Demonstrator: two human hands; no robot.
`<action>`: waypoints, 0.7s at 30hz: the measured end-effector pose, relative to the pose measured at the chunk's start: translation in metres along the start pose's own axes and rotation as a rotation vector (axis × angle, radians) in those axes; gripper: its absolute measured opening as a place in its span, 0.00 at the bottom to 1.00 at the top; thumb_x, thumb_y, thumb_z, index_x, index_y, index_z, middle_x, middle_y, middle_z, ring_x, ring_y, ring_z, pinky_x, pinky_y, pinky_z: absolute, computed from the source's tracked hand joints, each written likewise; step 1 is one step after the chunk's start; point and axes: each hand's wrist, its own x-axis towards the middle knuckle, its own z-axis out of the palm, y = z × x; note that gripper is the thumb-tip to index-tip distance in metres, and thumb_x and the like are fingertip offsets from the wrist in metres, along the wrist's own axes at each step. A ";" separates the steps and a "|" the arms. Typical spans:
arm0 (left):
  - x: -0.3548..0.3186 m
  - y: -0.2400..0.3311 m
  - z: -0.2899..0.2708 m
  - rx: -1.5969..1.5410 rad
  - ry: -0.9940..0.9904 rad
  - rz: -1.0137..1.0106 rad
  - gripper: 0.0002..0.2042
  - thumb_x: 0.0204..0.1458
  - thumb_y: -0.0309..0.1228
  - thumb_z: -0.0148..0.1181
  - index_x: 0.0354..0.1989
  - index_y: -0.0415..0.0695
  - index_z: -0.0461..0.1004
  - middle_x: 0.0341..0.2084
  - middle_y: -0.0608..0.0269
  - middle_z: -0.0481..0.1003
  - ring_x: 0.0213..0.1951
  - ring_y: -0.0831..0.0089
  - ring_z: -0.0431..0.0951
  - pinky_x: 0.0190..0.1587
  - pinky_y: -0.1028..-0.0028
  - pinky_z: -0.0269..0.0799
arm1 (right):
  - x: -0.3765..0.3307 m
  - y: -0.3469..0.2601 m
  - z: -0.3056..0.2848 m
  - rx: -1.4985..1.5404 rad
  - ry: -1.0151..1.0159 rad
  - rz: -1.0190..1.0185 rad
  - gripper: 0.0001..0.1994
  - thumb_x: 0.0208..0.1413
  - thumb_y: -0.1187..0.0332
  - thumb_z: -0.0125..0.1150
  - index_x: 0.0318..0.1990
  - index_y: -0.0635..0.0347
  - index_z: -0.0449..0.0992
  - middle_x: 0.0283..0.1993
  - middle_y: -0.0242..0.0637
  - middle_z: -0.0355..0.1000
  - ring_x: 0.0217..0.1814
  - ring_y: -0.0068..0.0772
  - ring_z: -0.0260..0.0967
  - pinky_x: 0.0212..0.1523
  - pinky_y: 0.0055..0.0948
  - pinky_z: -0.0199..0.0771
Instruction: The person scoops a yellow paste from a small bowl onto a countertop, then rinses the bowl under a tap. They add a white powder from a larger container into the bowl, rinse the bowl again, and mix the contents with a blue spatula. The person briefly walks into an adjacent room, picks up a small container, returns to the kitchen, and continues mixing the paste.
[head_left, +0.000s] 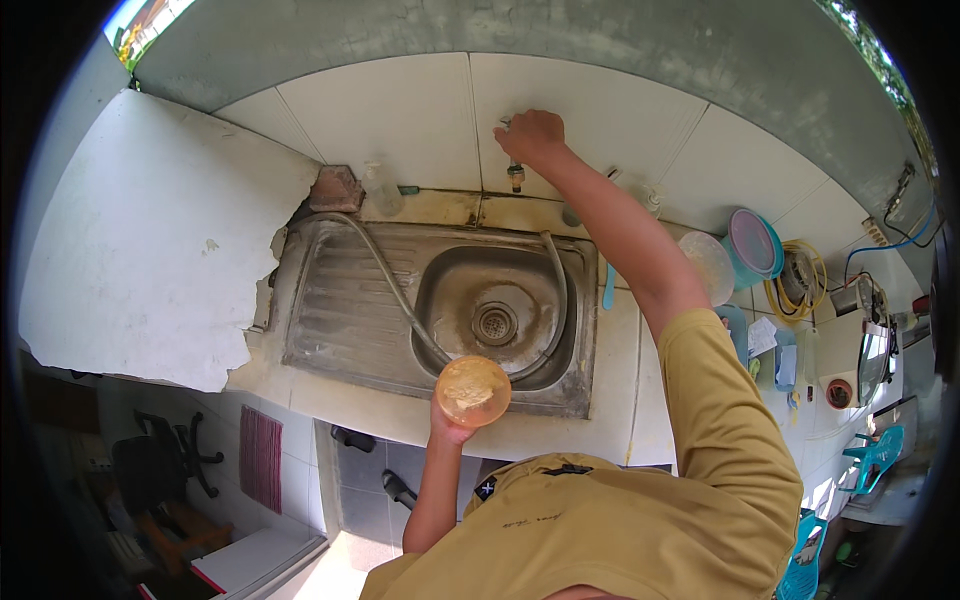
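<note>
Over the steel sink (330, 300), seen from above. Landmark for everything below: the sink's drain (495, 323).

Left hand (447, 425) sits at the near rim of the sink, on the person's side of the drain. Fingers are wrapped from below around an orange see-through cup (473, 391), mouth facing up. The cup is kept level and over the near edge of the basin, likely so anything spilling lands in the sink. Contents cannot be made out.

Right hand (531, 135) reaches well past the drain to the tiled back wall, arm fully stretched. It is closed around the top of the tap (515, 176); only the brass spout shows below the fingers. The grip looks like one for turning the handle. No water visible at the spout.

A grey hose (388, 278) curves from the far left corner of the sink, down across the draining board and round the near side of the basin, then up the right side of the drain towards the tap. It lies slack, inside the sink.

Beyond the drain to the left, on the back ledge: a brick-coloured block (335, 188) and a clear bottle (381, 190).

Right of the drain, on the tiled worktop (620, 380): a clear upturned bowl (709, 265), then a blue tub with purple lid (755, 243), well apart from the cup.
</note>
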 end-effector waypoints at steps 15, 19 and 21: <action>-0.039 -0.022 -0.031 -0.144 0.018 0.002 0.25 0.57 0.49 0.51 0.56 0.44 0.69 0.54 0.52 0.72 0.57 0.53 0.71 0.59 0.49 0.67 | 0.025 -0.030 0.022 -0.168 -0.125 0.003 0.18 0.59 0.60 0.43 0.31 0.52 0.82 0.34 0.33 0.78 0.34 0.34 0.75 0.30 0.34 0.72; -0.034 -0.019 -0.026 -0.160 0.031 0.015 0.26 0.57 0.50 0.51 0.56 0.45 0.69 0.54 0.52 0.72 0.57 0.53 0.71 0.58 0.49 0.68 | 0.027 -0.029 0.026 -0.201 -0.160 0.004 0.18 0.60 0.61 0.43 0.30 0.51 0.82 0.35 0.32 0.78 0.36 0.32 0.75 0.30 0.33 0.71; -0.034 -0.015 -0.028 -0.151 0.037 0.031 0.26 0.57 0.50 0.50 0.57 0.45 0.69 0.54 0.53 0.71 0.57 0.53 0.70 0.58 0.49 0.68 | 0.021 -0.034 0.016 -0.223 -0.202 -0.032 0.18 0.60 0.62 0.43 0.29 0.51 0.82 0.35 0.32 0.78 0.36 0.32 0.75 0.29 0.33 0.71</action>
